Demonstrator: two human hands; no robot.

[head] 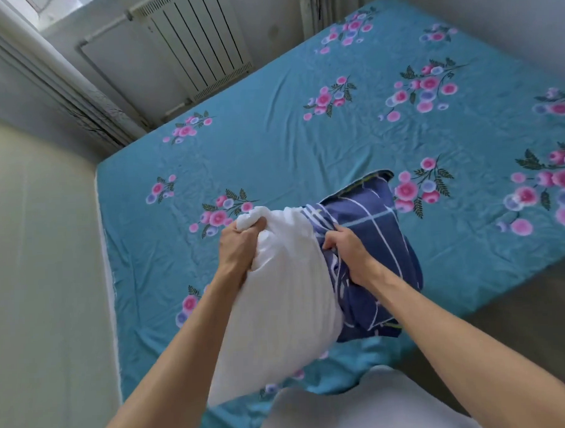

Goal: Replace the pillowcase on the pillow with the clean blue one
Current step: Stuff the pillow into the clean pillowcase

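A white pillow (277, 297) is held above the near part of the bed, most of it bare. My left hand (240, 244) grips its upper left corner, fingers curled into the stuffing. A navy blue pillowcase (375, 239) with white lines covers the pillow's right end and bunches up there. My right hand (346, 246) grips the bunched edge of the pillowcase where it meets the white pillow. The pillow's far end is hidden inside the case.
The bed wears a teal sheet (304, 149) with pink flower prints. A white radiator (201, 43) stands on the wall behind it. A pale cream mattress or board (42, 254) lies along the bed's left side. Grey floor (518, 317) shows at right.
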